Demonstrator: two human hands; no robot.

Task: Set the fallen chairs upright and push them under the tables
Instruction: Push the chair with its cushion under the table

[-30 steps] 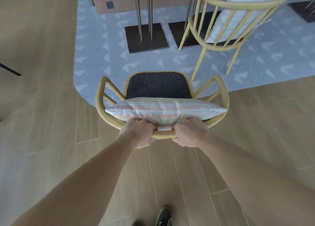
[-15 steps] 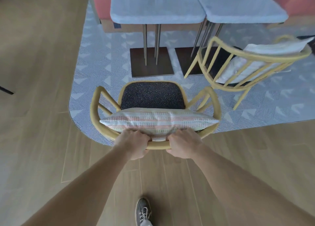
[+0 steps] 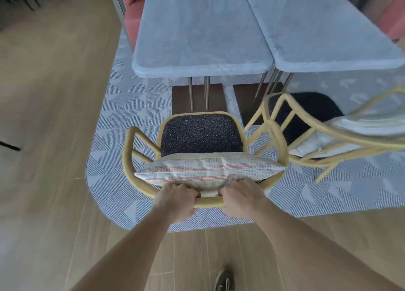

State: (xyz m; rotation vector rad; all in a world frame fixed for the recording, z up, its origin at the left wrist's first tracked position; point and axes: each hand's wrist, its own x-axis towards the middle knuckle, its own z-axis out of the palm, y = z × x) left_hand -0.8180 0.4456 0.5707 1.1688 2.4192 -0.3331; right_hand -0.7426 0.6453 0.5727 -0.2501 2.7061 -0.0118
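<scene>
As a person leans over it from behind, a yellow-framed armchair (image 3: 200,135) with a dark speckled seat stands upright on a patterned grey-and-white rug (image 3: 122,119), facing the left table (image 3: 197,34) of a pair of pale grey tables. The left hand (image 3: 175,199) and right hand (image 3: 241,195) both grip the chair's curved top rail (image 3: 208,203), fingers wrapped over it, knuckles up, with a short stretch of rail showing between them. A striped cushion (image 3: 210,170) rests upright against the chair back, just beyond the fingers. The seat's front edge sits short of the tabletop, close to the table's dark square base (image 3: 182,97) and thin metal legs, so the chair is not yet tucked under.

Just to the right, a second yellow chair (image 3: 311,106) with a dark seat and a white cushion (image 3: 350,126) stands at an angle in front of the right table (image 3: 317,27). It is blurred, and whether its frame touches the first chair's right armrest cannot be told. Red upholstered seating (image 3: 133,16) shows behind the tables. Light wooden floor (image 3: 54,93) surrounds the rug's rounded corner, and the toe of a grey laced shoe (image 3: 224,281) shows at the bottom edge between the person's bare forearms.
</scene>
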